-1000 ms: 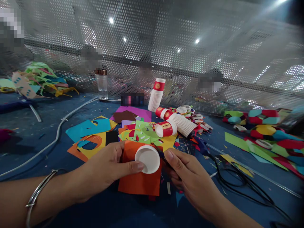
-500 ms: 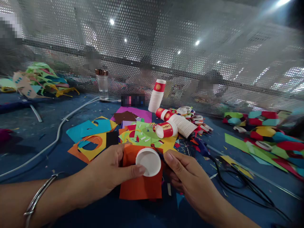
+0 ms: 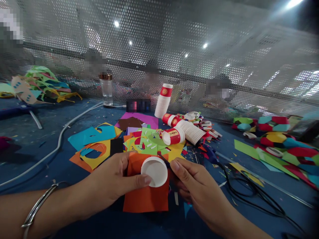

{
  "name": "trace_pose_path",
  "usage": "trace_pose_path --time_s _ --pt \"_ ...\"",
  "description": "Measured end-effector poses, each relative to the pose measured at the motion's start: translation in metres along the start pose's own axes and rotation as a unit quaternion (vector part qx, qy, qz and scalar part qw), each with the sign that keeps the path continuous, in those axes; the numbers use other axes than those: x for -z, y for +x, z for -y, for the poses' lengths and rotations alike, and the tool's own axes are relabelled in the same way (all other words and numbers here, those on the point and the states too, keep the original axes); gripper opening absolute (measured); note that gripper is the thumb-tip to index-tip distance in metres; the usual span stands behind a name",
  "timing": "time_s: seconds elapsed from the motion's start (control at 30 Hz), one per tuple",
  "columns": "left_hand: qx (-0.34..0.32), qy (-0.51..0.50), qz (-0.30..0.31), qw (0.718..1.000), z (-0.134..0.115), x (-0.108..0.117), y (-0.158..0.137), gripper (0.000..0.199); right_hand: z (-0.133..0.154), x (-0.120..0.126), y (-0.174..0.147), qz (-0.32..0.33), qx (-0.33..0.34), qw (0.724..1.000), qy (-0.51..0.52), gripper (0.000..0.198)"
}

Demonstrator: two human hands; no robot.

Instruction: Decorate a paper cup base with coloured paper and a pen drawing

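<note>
My left hand (image 3: 122, 181) presses a white paper cup (image 3: 154, 171) against a sheet of orange paper (image 3: 147, 202). Its thumb lies over the lower left of the cup's rim, with the fingers behind the sheet. The cup's open mouth faces me. In my right hand (image 3: 190, 176) is a slim dark pen (image 3: 163, 158), pinched between thumb and forefinger. The pen's tip is by the cup's upper right edge, at the orange paper; whether it touches is too small to tell. The lower fingers of my right hand are partly hidden beside the sheet.
Coloured paper scraps (image 3: 139, 142) lie beyond my hands. Farther back are a leaning cup stack (image 3: 163, 103), a fallen cup stack (image 3: 190, 131) and a glass bottle (image 3: 106, 91). A white cable (image 3: 61, 139) runs along the left, a black cable (image 3: 259, 199) on the right. Paper-ring crafts (image 3: 276, 139) lie right.
The pen's tip shows farther along the cup's upper right rim, and my right hand has shifted slightly. My left hand keeps the cup on the paper. The whole view has drifted a little.
</note>
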State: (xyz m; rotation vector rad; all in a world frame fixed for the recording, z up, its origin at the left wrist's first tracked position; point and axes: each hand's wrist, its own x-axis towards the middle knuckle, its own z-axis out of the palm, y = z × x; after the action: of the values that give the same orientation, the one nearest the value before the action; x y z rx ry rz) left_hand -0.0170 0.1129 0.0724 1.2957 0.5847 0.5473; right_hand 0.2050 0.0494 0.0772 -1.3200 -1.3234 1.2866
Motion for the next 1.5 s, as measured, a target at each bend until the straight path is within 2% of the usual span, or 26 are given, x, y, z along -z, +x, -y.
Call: trace_pose_path --time_s 0.17,0.37,0.57,0.73,0.87,0.97,1.17,1.3,1.4,1.5 --pt "0.009 0.023 -0.032 0.999 -0.003 0.004 0.001 0.047 -0.001 0.003 -0.001 -0.010 0.006 1.000 0.018 0.056" --pt "0.023 0.035 -0.078 0.996 -0.010 0.015 0.002 0.038 -0.003 0.009 0.001 -0.074 0.000 0.996 0.056 0.051" --pt "0.040 0.041 -0.054 0.997 -0.010 0.024 0.001 0.039 -0.002 0.011 0.003 -0.065 -0.017 0.995 0.077 0.048" --pt "0.088 0.108 -0.031 0.990 -0.012 0.023 -0.004 0.036 0.001 0.008 0.001 -0.034 -0.012 0.999 0.038 0.046" --pt "0.061 0.189 0.035 0.980 -0.012 0.018 -0.004 0.037 0.005 0.003 0.000 0.013 -0.024 0.999 0.018 0.039" --pt "0.032 0.210 0.060 0.975 -0.014 0.015 -0.003 0.039 0.006 0.001 -0.002 0.029 -0.015 0.999 0.011 0.037" --pt "0.030 0.201 0.061 0.977 -0.017 0.014 -0.002 0.037 0.006 0.002 0.000 0.031 -0.014 0.999 -0.020 0.040" --pt "0.006 0.224 0.029 0.974 -0.016 0.019 -0.003 0.036 0.005 0.003 0.000 0.021 -0.001 0.999 -0.050 0.040" --pt "0.023 0.234 0.012 0.972 -0.015 0.023 -0.004 0.045 0.006 0.003 -0.001 0.003 -0.001 0.999 -0.049 0.040" --pt "0.036 0.244 0.007 0.969 -0.015 0.025 -0.005 0.044 0.006 0.003 -0.002 0.000 -0.003 0.999 -0.038 0.040"
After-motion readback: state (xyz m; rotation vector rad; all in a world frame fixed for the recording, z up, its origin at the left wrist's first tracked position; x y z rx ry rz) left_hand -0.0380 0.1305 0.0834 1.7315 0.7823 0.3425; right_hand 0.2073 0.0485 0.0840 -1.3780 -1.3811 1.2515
